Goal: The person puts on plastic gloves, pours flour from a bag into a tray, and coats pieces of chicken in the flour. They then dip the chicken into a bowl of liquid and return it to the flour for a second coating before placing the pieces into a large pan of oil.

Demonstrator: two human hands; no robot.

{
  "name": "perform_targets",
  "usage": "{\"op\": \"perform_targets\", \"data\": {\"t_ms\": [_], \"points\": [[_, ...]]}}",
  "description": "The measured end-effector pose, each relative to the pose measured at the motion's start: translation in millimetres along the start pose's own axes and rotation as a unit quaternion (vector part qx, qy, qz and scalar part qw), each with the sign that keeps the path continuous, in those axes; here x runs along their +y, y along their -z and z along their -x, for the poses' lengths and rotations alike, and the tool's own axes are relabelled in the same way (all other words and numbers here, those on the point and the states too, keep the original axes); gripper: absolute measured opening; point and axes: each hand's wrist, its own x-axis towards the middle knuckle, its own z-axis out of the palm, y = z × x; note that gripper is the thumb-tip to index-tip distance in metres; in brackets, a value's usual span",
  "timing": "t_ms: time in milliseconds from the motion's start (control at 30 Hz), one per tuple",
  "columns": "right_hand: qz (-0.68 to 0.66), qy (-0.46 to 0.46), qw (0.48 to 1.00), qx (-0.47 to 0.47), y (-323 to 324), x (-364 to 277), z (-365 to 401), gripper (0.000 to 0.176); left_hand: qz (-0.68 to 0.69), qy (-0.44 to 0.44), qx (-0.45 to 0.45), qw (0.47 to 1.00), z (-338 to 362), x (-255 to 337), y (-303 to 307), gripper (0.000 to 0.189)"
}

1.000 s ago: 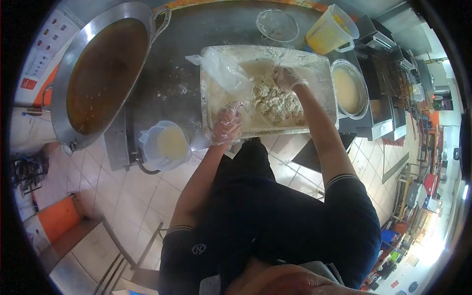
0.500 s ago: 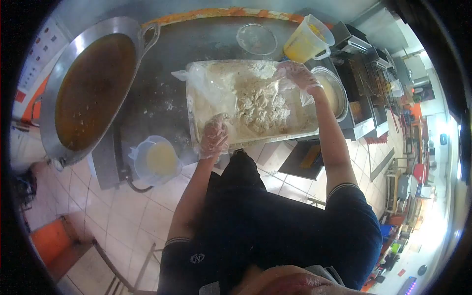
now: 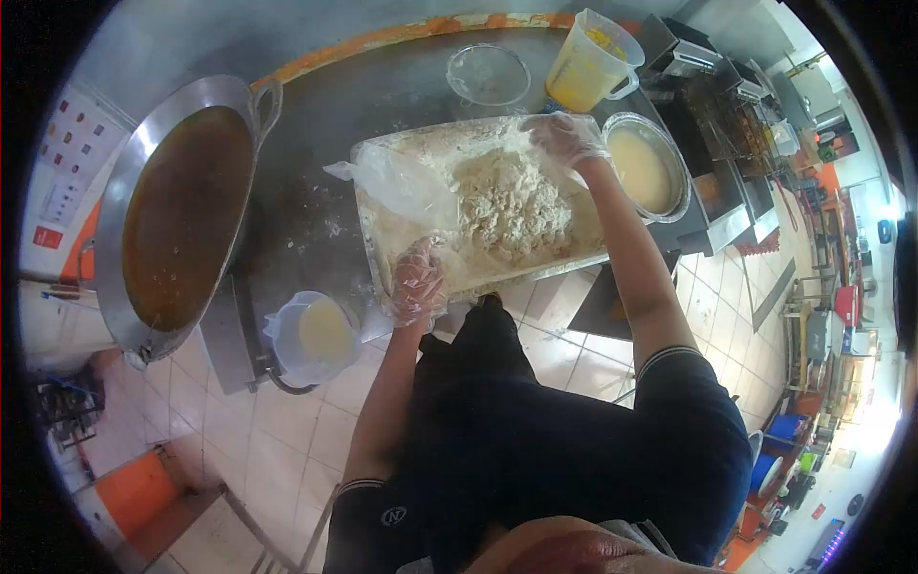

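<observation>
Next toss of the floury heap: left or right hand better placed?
Right, I'd say. The right hand is over the tray, by the far right side of the floury heap. The left hand is at the near-left corner, with the plastic bag just beyond it.

The floury heap is creamy white, and the bench is dark grey. The liquid in the pan is brown. The dark shirt has pale stripes on its sleeves.

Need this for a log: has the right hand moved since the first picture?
Yes. Against the tray, the right hand has moved off the heap, toward the far right corner.
</observation>
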Motion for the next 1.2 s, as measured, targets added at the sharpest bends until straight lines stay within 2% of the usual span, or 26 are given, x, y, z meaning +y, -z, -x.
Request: {"op": "perform_targets", "data": {"t_ms": [33,100,167,233,267,300,367,400,433,500,533,567,633,667,700,733,800,867,933,967,1000,1033,1100,1133,1167,1200], "points": [[0.002,0.006,1.000,-0.023,-13,2,-3,0.036,-0.005,-0.002,-0.003,1.000,-2,2,2,0.024],[0.000,0.012,0.999,-0.045,-42,9,-7,0.041,-0.021,0.042,-0.065,0.997,-4,3,3,0.026],[0.042,0.062,0.991,-0.109,-70,13,-6,0.049,-0.047,0.048,-0.086,0.994,-1,-5,-5,0.026],[0.103,0.118,0.978,-0.135,-85,-11,7,0.056,-0.076,0.055,-0.105,0.990,-1,-8,-7,0.025],[0.142,0.079,0.970,-0.179,-72,-38,22,0.048,-0.070,0.078,-0.094,0.990,-3,-3,-7,0.025],[0.139,0.084,0.970,-0.179,-80,-40,25,0.048,-0.063,0.102,-0.084,0.989,-5,-2,-6,0.025],[0.121,0.076,0.981,-0.132,-112,-31,33,0.034,-0.053,0.097,-0.082,0.990,-3,-8,-10,0.025],[0.062,0.094,0.993,-0.048,-149,-5,35,0.023,-0.037,0.088,-0.078,0.992,-3,-9,-11,0.024],[0.063,0.095,0.992,-0.047,-131,-11,41,0.023,-0.037,0.088,-0.077,0.992,-4,-6,-10,0.024],[0.036,0.141,0.982,-0.118,-78,-36,51,0.023,-0.006,0.058,-0.052,0.997,-6,-1,-4,0.022],[0.000,0.091,0.982,-0.165,-73,-27,41,0.027,-0.006,0.062,-0.048,0.997,-4,-7,-8,0.022],[0.002,0.094,0.982,-0.166,-59,-27,40,0.027,-0.003,0.078,-0.061,0.995,-1,-18,-18,0.021],[0.034,0.047,0.995,-0.076,-20,-30,44,0.034,0.004,0.091,-0.076,0.993,2,-19,-18,0.024],[0.038,0.045,0.996,-0.074,-15,-24,43,0.034,-0.042,0.041,-0.071,0.996,2,-10,-8,0.024],[-0.041,0.067,0.996,-0.051,-11,-18,41,0.036,-0.088,-0.010,-0.065,0.994,0,-2,0,0.024],[-0.121,0.090,0.988,-0.027,-8,-12,41,0.039,-0.086,-0.011,-0.063,0.994,-3,3,4,0.024],[-0.136,0.082,0.987,-0.034,13,-14,44,0.042,0.023,0.024,-0.036,0.999,-7,9,9,0.023],[-0.145,0.045,0.988,-0.035,23,-11,40,0.050,0.043,0.016,-0.027,0.999,-6,2,4,0.023],[-0.166,0.042,0.985,-0.022,29,-1,42,0.049,0.063,0.004,-0.024,0.998,-2,-3,-2,0.023],[-0.188,0.038,0.981,-0.007,42,-7,46,0.048,0.047,0.016,-0.040,0.998,-2,-3,-3,0.024],[-0.170,0.005,0.985,-0.038,68,-38,56,0.052,0.031,0.027,-0.055,0.998,-4,-4,-3,0.025],[-0.166,0.009,0.985,-0.037,77,-45,60,0.052,0.032,0.027,-0.049,0.998,-4,-5,-5,0.025],[-0.211,0.010,0.977,-0.019,89,-51,62,0.055,0.079,0.050,-0.073,0.993,0,-9,-9,0.025],[-0.166,0.004,0.986,0.034,82,-41,58,0.053,0.081,0.052,-0.069,0.993,1,-12,-11,0.025],[-0.163,0.007,0.986,0.034,90,-44,56,0.053,0.049,-0.006,-0.057,0.997,0,-13,-11,0.025],[-0.217,0.010,0.976,-0.013,103,-50,54,0.052,0.017,-0.064,-0.044,0.997,-1,-15,-12,0.025]]}}
